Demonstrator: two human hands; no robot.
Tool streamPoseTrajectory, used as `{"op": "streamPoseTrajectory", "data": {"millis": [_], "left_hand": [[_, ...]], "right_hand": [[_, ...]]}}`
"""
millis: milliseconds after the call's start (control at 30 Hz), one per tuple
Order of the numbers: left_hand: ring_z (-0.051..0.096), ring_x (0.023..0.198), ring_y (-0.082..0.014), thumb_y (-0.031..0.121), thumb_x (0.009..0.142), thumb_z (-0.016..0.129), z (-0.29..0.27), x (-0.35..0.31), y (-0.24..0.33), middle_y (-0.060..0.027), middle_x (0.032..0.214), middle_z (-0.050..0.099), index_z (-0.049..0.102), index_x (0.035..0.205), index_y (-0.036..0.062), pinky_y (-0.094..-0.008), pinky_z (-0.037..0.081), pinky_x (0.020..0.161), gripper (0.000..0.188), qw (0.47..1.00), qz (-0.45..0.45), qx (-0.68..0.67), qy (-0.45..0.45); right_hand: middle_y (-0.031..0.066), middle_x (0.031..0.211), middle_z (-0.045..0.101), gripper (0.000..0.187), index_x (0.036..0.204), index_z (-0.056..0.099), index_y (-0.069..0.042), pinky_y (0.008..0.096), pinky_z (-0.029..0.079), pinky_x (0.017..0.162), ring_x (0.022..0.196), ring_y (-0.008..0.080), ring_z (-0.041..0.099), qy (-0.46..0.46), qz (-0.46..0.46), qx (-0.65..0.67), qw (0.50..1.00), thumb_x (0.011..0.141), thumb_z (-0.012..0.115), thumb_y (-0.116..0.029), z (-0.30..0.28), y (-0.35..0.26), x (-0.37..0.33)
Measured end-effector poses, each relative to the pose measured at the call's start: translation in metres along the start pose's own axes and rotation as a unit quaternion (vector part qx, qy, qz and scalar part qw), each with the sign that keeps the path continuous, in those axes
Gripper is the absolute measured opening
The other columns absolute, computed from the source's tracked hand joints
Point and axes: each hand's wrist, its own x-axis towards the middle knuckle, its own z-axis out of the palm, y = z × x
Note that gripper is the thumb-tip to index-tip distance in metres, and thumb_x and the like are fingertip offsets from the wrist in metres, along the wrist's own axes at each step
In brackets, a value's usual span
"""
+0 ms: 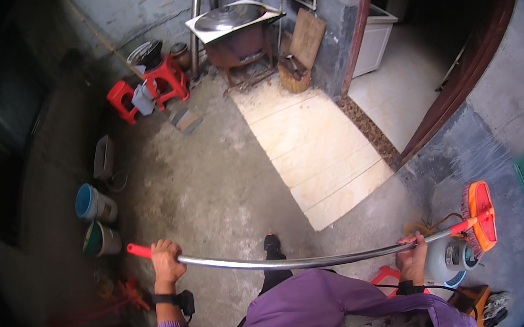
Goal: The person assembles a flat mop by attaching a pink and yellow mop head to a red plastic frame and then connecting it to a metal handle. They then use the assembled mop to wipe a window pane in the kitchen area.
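I hold a long-handled scrub brush across my body with both hands. Its silver metal pole (312, 262) spans nearly level from left to right. My left hand (167, 259) is closed round the pole just beside its red end grip (138, 250). Farther right, my right hand (412, 251) wraps the pole near the red socket of the head. The orange-red brush head (480, 219) with dark bristles stands at the right end, above a grey gas cylinder (444, 258). Whether it touches the cylinder I cannot tell.
Red stools (166, 81) stand at the far left, near a stove (238, 37) with a lidded pan. Two buckets (95, 204) line the left side. Pale tiles (319, 150) lead along an open doorway with a raised sill (367, 124). A wicker basket (294, 76) sits by the wall.
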Motion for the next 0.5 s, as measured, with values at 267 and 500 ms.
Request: {"op": "streamPoseTrajectory", "data": {"millis": [267, 500], "left_hand": [[0.048, 0.072, -0.0329, 0.005, 0.053, 0.058, -0.006, 0.17, -0.1, -0.0121, 0.068, 0.048, 0.048, 0.059, 0.0074, -0.0406, 0.035, 0.067, 0.012, 0.995, -0.011, 0.031, 0.097], [0.049, 0.079, -0.0367, 0.021, 0.064, 0.064, -0.02, 0.268, -0.178, -0.0153, 0.075, 0.05, 0.054, 0.072, 0.0043, -0.0429, 0.039, 0.074, 0.02, 0.995, 0.0, 0.063, 0.078]], "right_hand": [[0.0034, 0.057, 0.047, 0.023, 0.066, 0.046, -0.011, 0.0387, 0.045, 0.065, 0.057, 0.0202, 0.049, -0.023, 0.07, 0.063, 0.995, 0.088, 0.052, -0.016, 0.147, 0.106, 0.048], [0.0102, 0.067, 0.049, 0.02, 0.074, 0.046, -0.005, 0.0467, 0.048, 0.081, 0.068, 0.0277, 0.053, -0.029, 0.114, 0.015, 0.993, 0.092, 0.047, -0.012, 0.272, 0.164, 0.102]]}}
